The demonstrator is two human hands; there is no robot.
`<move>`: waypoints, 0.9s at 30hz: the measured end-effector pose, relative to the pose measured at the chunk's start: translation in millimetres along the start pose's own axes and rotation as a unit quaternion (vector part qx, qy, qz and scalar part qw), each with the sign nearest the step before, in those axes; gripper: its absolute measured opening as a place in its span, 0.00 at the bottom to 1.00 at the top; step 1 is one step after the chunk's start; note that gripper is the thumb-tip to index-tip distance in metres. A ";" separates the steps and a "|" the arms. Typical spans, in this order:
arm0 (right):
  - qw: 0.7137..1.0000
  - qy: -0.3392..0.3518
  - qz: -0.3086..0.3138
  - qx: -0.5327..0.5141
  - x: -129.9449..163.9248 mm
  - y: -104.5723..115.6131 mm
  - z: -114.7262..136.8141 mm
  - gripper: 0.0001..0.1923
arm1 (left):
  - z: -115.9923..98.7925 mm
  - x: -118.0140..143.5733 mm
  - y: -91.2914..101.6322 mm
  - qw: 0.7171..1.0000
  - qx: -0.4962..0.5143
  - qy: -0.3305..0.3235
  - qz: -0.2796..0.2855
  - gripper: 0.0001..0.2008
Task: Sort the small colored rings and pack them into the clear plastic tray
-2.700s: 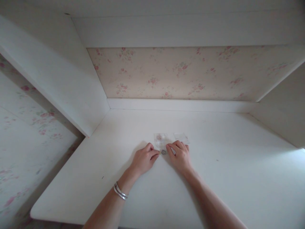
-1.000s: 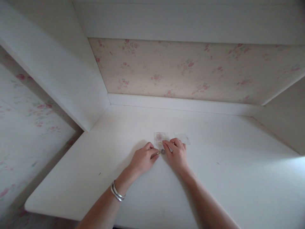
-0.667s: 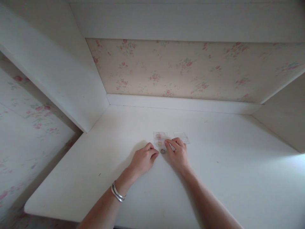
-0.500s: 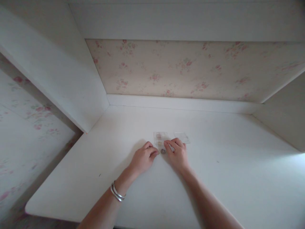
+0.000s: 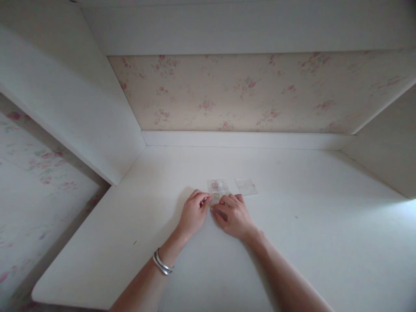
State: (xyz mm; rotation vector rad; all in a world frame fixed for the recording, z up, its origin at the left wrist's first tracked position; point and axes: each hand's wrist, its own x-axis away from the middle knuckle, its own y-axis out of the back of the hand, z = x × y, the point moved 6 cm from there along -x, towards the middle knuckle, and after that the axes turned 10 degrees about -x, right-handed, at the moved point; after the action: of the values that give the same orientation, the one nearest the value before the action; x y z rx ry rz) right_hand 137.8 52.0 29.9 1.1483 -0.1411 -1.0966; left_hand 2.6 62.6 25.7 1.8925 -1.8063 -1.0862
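On the white desktop in front of me lies a small clear flat case (image 5: 218, 186) with small brownish and yellowish pieces inside. My left hand (image 5: 194, 213) is closed in a pinch at the case's near left corner; whether it grips the case or some tiny thing is too small to tell. My right hand (image 5: 233, 216) rests just below the case, its thumb and fingers drawn together near my left fingertips. What it pinches, if anything, cannot be made out. A second clear flat piece (image 5: 246, 186), like a lid, lies just beyond my right hand.
The white desktop (image 5: 312, 251) has a low back ledge (image 5: 247, 140) and a white side panel (image 5: 97, 125) at the left. Floral wallpaper (image 5: 234, 93) covers the wall behind. A tiny dark sliver (image 5: 134, 243) lies left of my left forearm.
My right hand has moved left and nearer to me, covering where a small dark ring-like piece lay. My left fingertips have shifted slightly up and left, to the case's corner.
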 end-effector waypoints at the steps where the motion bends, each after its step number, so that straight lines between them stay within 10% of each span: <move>1: 1.000 0.004 0.005 0.002 0.0 -0.8 0.8 0.07 | -0.3 -0.6 -1.1 1.000 -0.003 -0.002 -0.002 0.10; 14: 0.999 0.007 0.030 0.017 -0.7 -7.0 1.4 0.08 | -3.9 -14.1 -12.0 0.998 -0.048 -0.019 -0.044 0.09; 27: 0.990 -0.048 -0.113 -0.063 0.4 8.9 -20.5 0.09 | 5.9 -16.6 -6.2 0.998 -0.031 0.016 -0.048 0.12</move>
State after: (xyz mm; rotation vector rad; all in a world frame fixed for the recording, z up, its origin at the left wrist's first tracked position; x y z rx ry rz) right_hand 155.7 65.0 27.3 1.0156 -0.0154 -1.3440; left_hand 4.3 81.0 22.6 1.9666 -1.6602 -1.1242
